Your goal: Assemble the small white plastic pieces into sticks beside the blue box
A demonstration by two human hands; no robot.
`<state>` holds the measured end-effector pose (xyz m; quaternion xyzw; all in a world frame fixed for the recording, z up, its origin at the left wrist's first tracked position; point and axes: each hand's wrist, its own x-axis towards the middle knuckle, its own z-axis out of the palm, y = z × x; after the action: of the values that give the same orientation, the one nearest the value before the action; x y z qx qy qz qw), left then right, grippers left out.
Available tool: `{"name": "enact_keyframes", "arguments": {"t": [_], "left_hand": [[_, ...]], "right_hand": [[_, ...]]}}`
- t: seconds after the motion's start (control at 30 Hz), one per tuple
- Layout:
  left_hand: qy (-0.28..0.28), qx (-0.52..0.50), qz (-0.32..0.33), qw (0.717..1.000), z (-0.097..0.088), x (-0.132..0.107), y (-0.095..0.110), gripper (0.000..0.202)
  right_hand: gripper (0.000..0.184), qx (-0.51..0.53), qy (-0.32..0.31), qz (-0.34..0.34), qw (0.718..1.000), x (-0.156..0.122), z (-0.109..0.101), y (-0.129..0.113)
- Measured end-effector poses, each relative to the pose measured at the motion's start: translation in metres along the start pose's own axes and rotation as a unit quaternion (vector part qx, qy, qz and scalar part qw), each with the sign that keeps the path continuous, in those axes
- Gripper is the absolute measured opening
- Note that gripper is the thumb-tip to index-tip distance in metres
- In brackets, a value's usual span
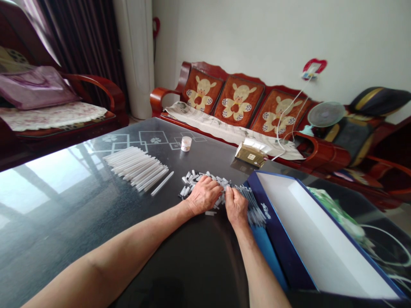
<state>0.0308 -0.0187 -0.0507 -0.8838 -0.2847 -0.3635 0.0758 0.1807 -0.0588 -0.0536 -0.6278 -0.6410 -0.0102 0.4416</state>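
My left hand is closed, its fingers curled down over a pile of small white and grey cap-like pieces. Whatever its fingertips grip is hidden behind the knuckles. Close beside it, my right hand is closed in a pinch with the thumb on top; I cannot make out what is in it. Just right of that hand, a bundle of thin clear sticks with dark tips lies against the blue box. Left of the pile, white pen-like tubes lie side by side in a row, with a single white tube apart from them.
A long blue box with a white inside stands at the right of the dark glossy table. A small white tape roll or cup and a gold tissue box stand farther back. Green-and-white plastic packaging lies beyond the box.
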Motion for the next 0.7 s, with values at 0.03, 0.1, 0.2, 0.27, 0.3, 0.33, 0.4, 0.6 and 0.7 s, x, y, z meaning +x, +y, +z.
{"name": "enact_keyframes", "arguments": {"t": [0.03, 0.1, 0.2, 0.27, 0.3, 0.33, 0.4, 0.6, 0.7], "left_hand": [[-0.001, 0.001, 0.002, 1.0, 0.0, 0.0, 0.0, 0.028], [-0.003, 0.001, 0.003, 1.0, 0.0, 0.0, 0.0, 0.028], [-0.002, 0.005, -0.004, 1.0, 0.001, 0.0, -0.001, 0.027], [-0.001, 0.006, -0.008, 1.0, 0.002, -0.001, -0.001, 0.027], [-0.002, 0.006, -0.008, 1.0, 0.002, -0.001, -0.002, 0.027], [-0.002, 0.005, -0.008, 1.0, 0.003, -0.002, -0.002, 0.027], [-0.005, 0.002, -0.006, 1.0, 0.003, -0.002, -0.002, 0.026], [0.046, -0.009, -0.018, 0.999, -0.005, 0.001, 0.001, 0.027], [0.105, -0.036, -0.05, 0.993, -0.005, 0.0, 0.0, 0.03]], "right_hand": [[0.044, -0.001, 0.0, 0.009, 1.0, 0.0, 0.0, 0.0], [0.045, 0.01, 0.0, 0.023, 1.0, 0.0, 0.001, 0.0], [0.04, 0.037, -0.014, 0.009, 0.999, -0.001, -0.001, -0.001], [0.037, 0.046, -0.03, -0.002, 0.998, -0.002, -0.003, -0.002], [0.038, 0.048, -0.036, 0.001, 0.998, -0.002, -0.003, -0.003], [0.039, 0.051, -0.039, 0.009, 0.998, -0.002, -0.004, -0.003], [0.042, 0.06, -0.041, 0.038, 0.997, -0.002, -0.003, -0.004], [0.042, 0.213, -0.026, 0.178, 0.96, 0.0, 0.005, 0.001], [0.042, 0.293, 0.049, 0.285, 0.911, 0.003, 0.008, 0.007]]}}
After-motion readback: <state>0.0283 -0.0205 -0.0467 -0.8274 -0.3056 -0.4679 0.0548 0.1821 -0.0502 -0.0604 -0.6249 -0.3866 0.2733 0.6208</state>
